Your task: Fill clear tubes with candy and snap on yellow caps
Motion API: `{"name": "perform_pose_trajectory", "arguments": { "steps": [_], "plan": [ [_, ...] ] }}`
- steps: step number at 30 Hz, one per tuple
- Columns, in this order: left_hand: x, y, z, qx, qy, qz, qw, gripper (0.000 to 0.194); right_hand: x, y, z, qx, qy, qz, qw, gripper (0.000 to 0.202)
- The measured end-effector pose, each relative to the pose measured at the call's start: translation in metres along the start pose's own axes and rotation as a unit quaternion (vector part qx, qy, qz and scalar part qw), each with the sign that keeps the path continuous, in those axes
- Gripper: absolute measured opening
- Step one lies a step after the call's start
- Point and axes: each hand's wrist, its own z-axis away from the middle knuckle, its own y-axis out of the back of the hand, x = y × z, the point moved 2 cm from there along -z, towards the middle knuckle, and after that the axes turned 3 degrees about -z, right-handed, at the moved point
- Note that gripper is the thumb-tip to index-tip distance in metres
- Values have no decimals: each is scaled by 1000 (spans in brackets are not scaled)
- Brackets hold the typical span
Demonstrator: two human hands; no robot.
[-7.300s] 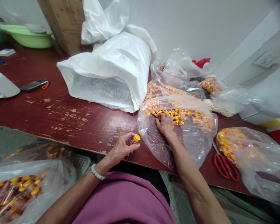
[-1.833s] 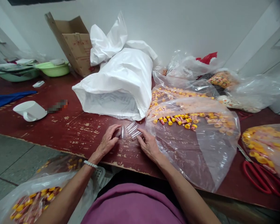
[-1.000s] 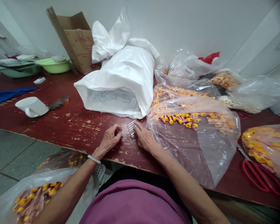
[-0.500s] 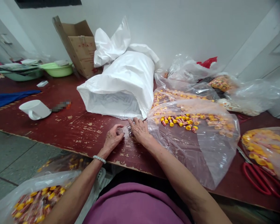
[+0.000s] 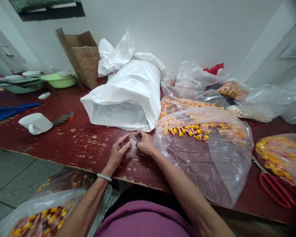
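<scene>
At the table's front edge, my left hand [image 5: 117,152] has its fingers curled round a small clear plastic piece, mostly hidden by the fingers. Close beside it, my right hand [image 5: 145,143] pinches another small clear plastic piece [image 5: 137,139] between thumb and fingers. The two hands are slightly apart. Just behind them lies a large white sack [image 5: 140,79], its mouth facing me, with many clear plastic pieces [image 5: 118,113] inside. To the right, small red-and-white tubes with yellow caps [image 5: 199,135] spill from an open clear plastic bag [image 5: 227,168].
On the left are a white mug [image 5: 36,122], a blurred-out dark object, a green basin [image 5: 61,81] and a cardboard box [image 5: 85,62]. Red-handled scissors [image 5: 276,189] lie by a filled bag [image 5: 283,154] at right. Below the table sits another bag of yellow-capped tubes [image 5: 41,217].
My right hand has gone from lying flat over clear pieces to a pinch with one raised. My left fingers have closed in slightly towards it. The view has tilted up a little.
</scene>
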Motion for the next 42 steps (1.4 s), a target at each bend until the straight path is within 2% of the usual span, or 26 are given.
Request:
{"name": "perform_pose_trajectory", "arguments": {
  "steps": [3, 8, 13, 16, 18, 20, 23, 27, 33, 38, 42],
  "plan": [
    [2, -11, 1, -77, -1, 86, 993, 61, -3, -13, 8, 37, 6, -88, 995, 36],
    [0, -23, 0, -132, 27, 147, 980, 78, -6, -19, 23, 71, 10, -140, 988, 49],
    [3, -27, -2, -141, 14, 110, 984, 78, 5, -12, 30, 65, -30, -57, 996, 77],
    [4, -31, -4, -142, 19, 103, 984, 72, 13, -13, 31, 25, -18, -12, 999, 94],
    [3, -33, -4, -137, 23, 88, 986, 69, 16, -14, 33, 13, -2, -7, 1000, 100],
    [4, -33, -4, -133, 16, 82, 988, 65, 16, -15, 37, 17, 12, -1, 1000, 96],
    [5, -32, -4, -115, 11, 96, 989, 60, 14, -15, 43, 19, 33, 8, 999, 75],
    [2, -31, -4, -79, 55, 146, 984, 59, 13, -11, 46, 11, 42, 6, 999, 54],
    [-4, -33, -3, -86, 52, 177, 979, 39, 6, 3, 45, -4, 32, 34, 999, 50],
    [-1, -29, -1, -54, 51, 179, 981, 37, -3, 19, 52, -21, -12, 110, 994, 39],
    [1, -27, 1, -63, 59, 132, 987, 38, -14, 25, 55, -37, -27, 152, 987, 39]
  ]
}}
